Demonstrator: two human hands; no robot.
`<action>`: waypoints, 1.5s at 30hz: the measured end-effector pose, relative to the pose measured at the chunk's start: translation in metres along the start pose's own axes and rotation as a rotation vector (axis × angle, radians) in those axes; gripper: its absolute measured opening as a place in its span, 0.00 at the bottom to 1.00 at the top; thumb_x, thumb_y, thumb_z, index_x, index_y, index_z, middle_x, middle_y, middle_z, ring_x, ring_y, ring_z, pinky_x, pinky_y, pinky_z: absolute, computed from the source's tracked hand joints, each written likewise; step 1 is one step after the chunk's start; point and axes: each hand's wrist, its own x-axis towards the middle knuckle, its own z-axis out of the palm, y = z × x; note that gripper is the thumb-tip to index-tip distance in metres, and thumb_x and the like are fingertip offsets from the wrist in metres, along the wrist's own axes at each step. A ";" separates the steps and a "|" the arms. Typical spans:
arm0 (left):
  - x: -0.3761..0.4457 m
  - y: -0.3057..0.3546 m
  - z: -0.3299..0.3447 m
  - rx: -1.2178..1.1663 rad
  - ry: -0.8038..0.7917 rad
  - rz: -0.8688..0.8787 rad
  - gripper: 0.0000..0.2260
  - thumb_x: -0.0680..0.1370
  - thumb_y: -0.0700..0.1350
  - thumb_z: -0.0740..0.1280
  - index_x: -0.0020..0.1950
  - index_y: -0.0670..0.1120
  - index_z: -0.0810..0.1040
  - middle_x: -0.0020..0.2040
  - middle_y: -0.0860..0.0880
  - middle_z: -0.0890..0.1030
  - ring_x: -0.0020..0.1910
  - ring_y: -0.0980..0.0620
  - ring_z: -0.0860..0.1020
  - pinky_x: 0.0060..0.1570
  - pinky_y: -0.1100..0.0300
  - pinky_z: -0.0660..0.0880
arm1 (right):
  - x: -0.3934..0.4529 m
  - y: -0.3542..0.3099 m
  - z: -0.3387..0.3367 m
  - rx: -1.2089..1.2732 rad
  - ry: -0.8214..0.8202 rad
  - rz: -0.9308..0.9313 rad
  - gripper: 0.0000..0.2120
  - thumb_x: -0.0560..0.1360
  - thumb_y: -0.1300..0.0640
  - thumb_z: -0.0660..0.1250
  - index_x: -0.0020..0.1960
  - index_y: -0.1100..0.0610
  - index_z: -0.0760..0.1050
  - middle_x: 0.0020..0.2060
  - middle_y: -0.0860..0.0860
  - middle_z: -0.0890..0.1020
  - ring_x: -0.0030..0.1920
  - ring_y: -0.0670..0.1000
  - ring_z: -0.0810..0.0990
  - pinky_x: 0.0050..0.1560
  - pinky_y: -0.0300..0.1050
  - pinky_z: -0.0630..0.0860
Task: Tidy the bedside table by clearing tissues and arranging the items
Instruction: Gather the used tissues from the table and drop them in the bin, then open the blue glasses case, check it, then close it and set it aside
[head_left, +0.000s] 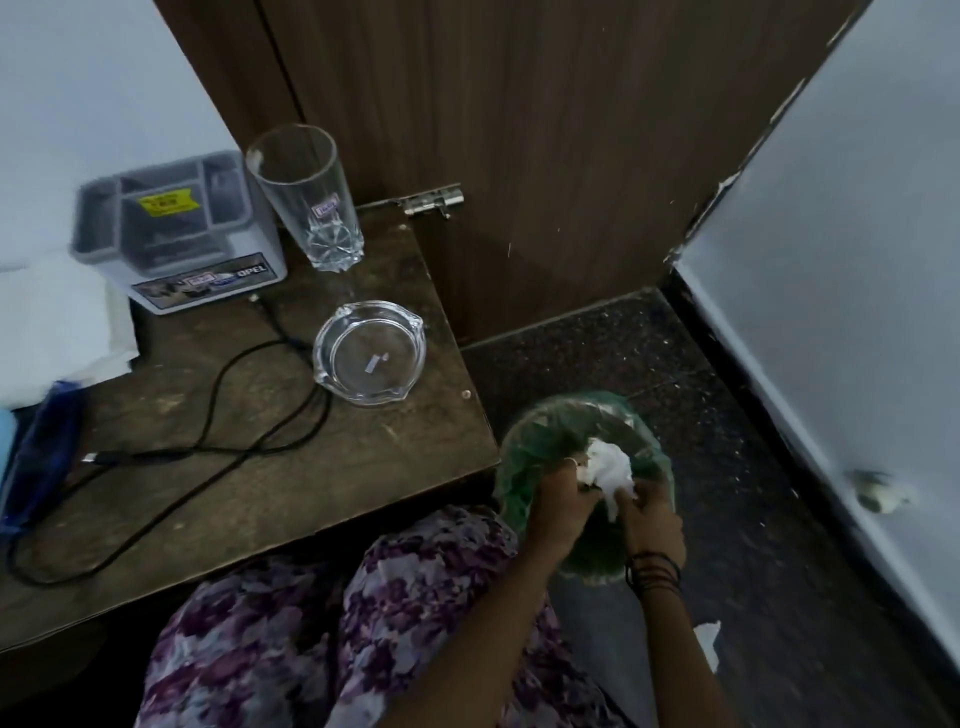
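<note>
A crumpled white tissue wad (610, 470) is gripped between both hands, left hand (558, 506) and right hand (652, 525), fingers closed on it from either side. It is held over the mouth of a round bin lined with a green plastic bag (540, 447), on the dark floor at lower centre-right of the frame, just beside the corner of the brown wooden tabletop (311, 467).

Handling, as judged: the wad is very light, soft and compressible, not slippery and easily torn; it can be pinched anywhere, with no real force needed. The liner is thin and can be dragged down if snagged.

Counted on the tabletop:
- one tall clear drinking glass (306, 197), upright, upper centre; fragile, best taken low on the body
- one clear glass ashtray (370, 351), centre; heavy and smooth, best taken by the rim
- one grey plastic organiser box (176, 234), upper left
- one black cable (208, 415), loosely looped
- a blue object (41, 457) at left edge, type unclear

One white scrap (709, 642) is seen on the floor, lower right.
</note>
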 end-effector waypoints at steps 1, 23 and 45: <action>0.004 -0.006 0.002 0.017 -0.037 -0.009 0.19 0.74 0.38 0.67 0.64 0.38 0.72 0.63 0.40 0.76 0.63 0.44 0.74 0.60 0.59 0.69 | 0.005 0.003 0.001 -0.028 -0.042 0.028 0.19 0.76 0.52 0.63 0.64 0.57 0.69 0.56 0.64 0.78 0.55 0.65 0.76 0.52 0.55 0.72; -0.164 0.010 -0.162 -0.516 0.575 0.293 0.13 0.77 0.35 0.59 0.56 0.49 0.77 0.47 0.53 0.84 0.47 0.58 0.81 0.48 0.60 0.78 | -0.198 -0.174 -0.015 0.342 -0.065 -0.863 0.06 0.75 0.56 0.64 0.52 0.52 0.76 0.36 0.47 0.81 0.37 0.49 0.79 0.39 0.46 0.76; -0.188 -0.148 -0.351 0.326 1.166 -0.280 0.24 0.74 0.44 0.68 0.69 0.42 0.67 0.64 0.38 0.73 0.60 0.36 0.71 0.53 0.40 0.69 | -0.275 -0.318 0.135 -0.165 -0.358 -1.439 0.08 0.76 0.53 0.61 0.51 0.50 0.77 0.44 0.47 0.84 0.42 0.50 0.81 0.37 0.41 0.74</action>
